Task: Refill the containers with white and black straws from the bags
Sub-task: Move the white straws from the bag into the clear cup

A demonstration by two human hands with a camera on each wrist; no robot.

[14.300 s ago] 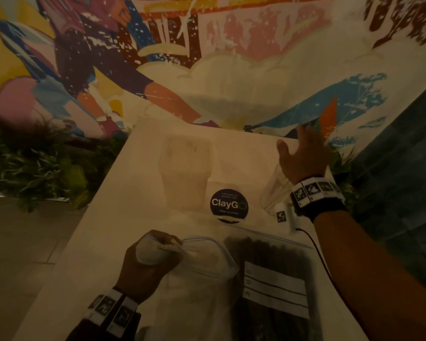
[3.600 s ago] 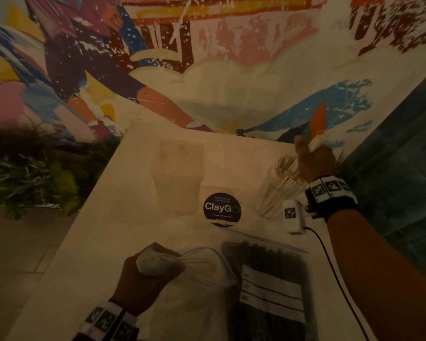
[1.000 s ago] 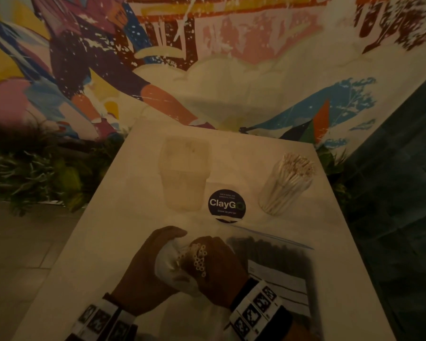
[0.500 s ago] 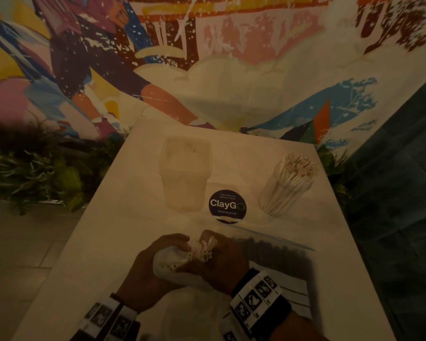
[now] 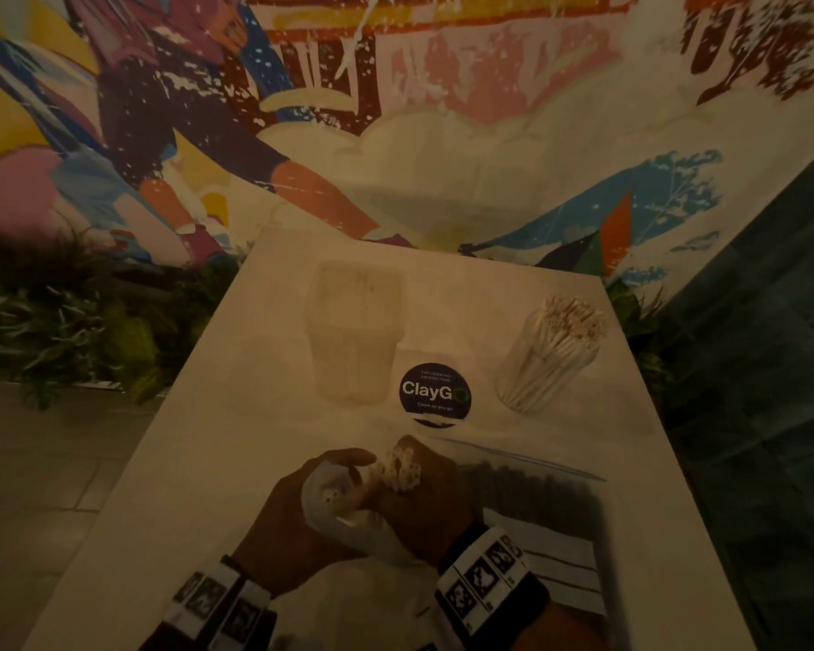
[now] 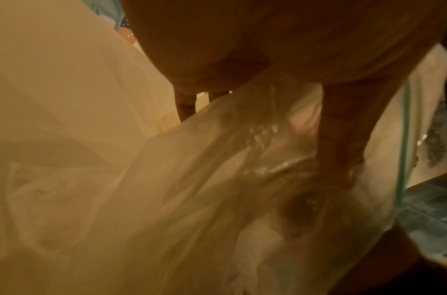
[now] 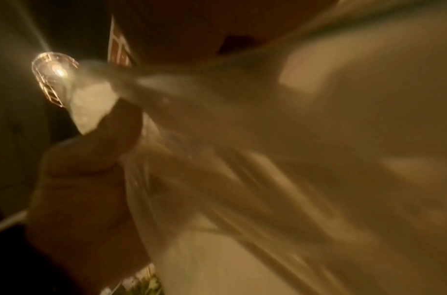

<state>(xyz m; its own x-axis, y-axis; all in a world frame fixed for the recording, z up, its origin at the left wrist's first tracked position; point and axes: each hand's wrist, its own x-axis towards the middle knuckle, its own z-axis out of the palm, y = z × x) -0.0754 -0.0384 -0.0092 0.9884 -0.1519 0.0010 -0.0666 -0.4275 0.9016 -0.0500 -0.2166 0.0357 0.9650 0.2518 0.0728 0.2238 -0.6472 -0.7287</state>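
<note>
Both hands [image 5: 372,505] clenched around bag [image 5: 344,523]

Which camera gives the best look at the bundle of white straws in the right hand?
The head view: the white straws show their open ends above the right hand, at the mouth of the bag held by the left hand. The right wrist view shows only a blurred pale end; the left wrist view shows only bag plastic.

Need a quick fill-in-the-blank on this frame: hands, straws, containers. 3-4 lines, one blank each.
1. The right hand pulls a bunch of ____ straws from the clear bag.
2. The left hand has its grip on the ____.
3. The round container on the right holds ____ straws.
4. The bag of black straws lies ____ of both hands.

Missing words: white; clear bag; white; right
</note>
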